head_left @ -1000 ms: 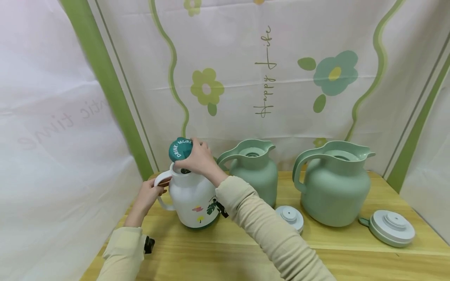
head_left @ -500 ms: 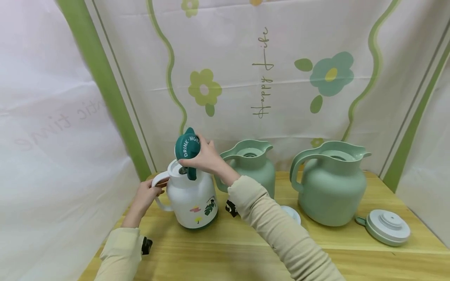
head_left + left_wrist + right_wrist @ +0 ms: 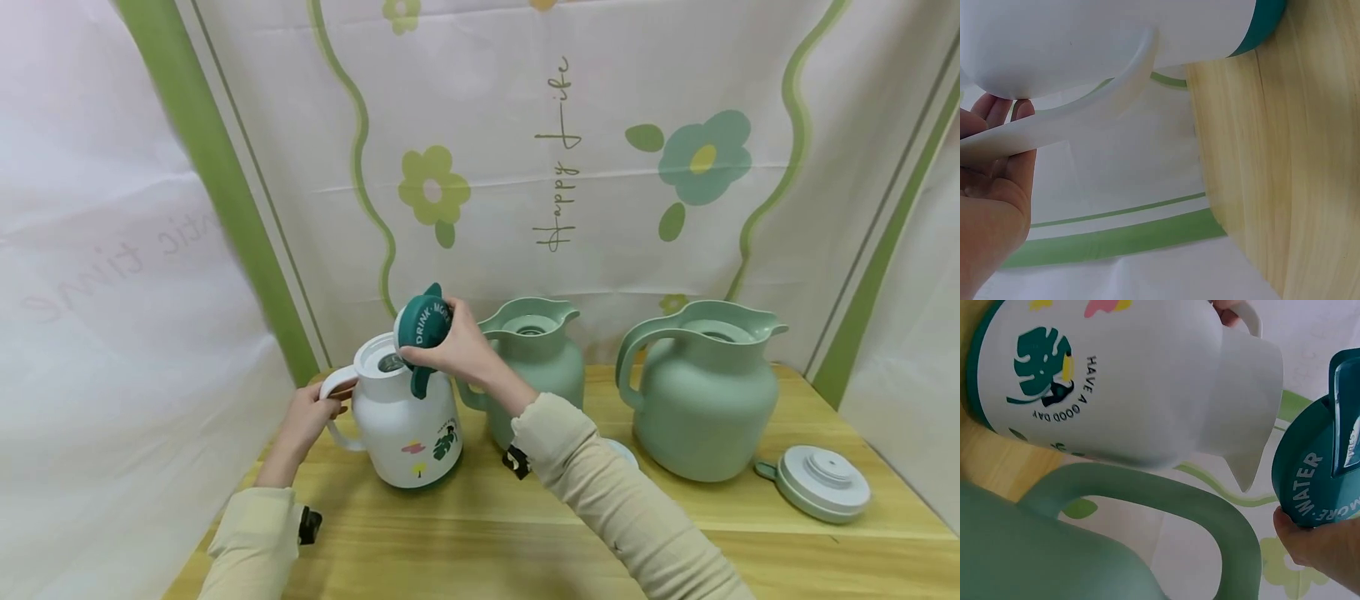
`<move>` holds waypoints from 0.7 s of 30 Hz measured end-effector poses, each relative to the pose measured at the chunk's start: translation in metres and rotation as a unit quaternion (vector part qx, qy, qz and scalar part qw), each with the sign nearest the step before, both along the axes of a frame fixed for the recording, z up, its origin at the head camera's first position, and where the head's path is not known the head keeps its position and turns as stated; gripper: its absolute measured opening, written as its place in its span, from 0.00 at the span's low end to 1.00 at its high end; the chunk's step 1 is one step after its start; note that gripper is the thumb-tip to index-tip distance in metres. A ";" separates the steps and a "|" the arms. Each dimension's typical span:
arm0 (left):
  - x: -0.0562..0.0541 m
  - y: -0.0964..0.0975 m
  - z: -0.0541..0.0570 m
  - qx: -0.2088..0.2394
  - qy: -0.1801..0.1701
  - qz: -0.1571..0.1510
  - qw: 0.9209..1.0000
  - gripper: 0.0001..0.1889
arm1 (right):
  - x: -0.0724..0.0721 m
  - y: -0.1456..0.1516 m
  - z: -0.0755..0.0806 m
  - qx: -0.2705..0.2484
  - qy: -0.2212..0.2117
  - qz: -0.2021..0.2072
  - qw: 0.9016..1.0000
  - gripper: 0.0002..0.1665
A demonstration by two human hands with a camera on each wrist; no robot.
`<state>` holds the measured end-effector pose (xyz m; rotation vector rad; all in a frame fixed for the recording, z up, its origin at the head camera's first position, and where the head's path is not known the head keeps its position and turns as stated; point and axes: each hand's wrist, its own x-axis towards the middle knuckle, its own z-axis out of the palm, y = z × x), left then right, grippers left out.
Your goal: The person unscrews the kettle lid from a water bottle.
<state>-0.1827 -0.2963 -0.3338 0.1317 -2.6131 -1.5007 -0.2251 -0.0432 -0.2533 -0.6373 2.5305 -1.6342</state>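
Note:
A white thermos jug (image 3: 405, 425) with a dark green base and printed leaf stands at the left of the table. Its round mouth is uncovered. My left hand (image 3: 306, 417) grips the jug's white handle (image 3: 1085, 119), fingers wrapped round its upper part. Between the thumb and fingers of my right hand (image 3: 468, 350) is the jug's dark green lid (image 3: 424, 327), tilted on edge just right of the mouth. White lettering on the lid (image 3: 1316, 469) shows in the right wrist view, apart from the jug's spout (image 3: 1246, 472).
Two light green jugs without lids stand to the right, a smaller one (image 3: 543, 367) and a larger one (image 3: 705, 408). One pale lid (image 3: 825, 483) lies at the table's right. Another lid (image 3: 622, 454) is partly behind my right sleeve. A printed curtain (image 3: 487, 275) hangs behind.
My right hand has lifted the green lid off over the jug's mouth and carried it to the right, tipping it on edge. My left hand has kept its grip on the handle.

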 end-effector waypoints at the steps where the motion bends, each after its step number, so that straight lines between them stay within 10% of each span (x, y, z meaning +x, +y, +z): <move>1: 0.000 0.000 0.000 0.001 0.000 -0.001 1.000 0.27 | 0.001 0.002 -0.002 -0.007 0.003 0.004 1.000 0.59; 21: 0.002 0.000 -0.001 -0.004 -0.008 -0.004 1.000 0.26 | 0.020 0.035 -0.036 -0.007 0.046 0.096 0.994 0.46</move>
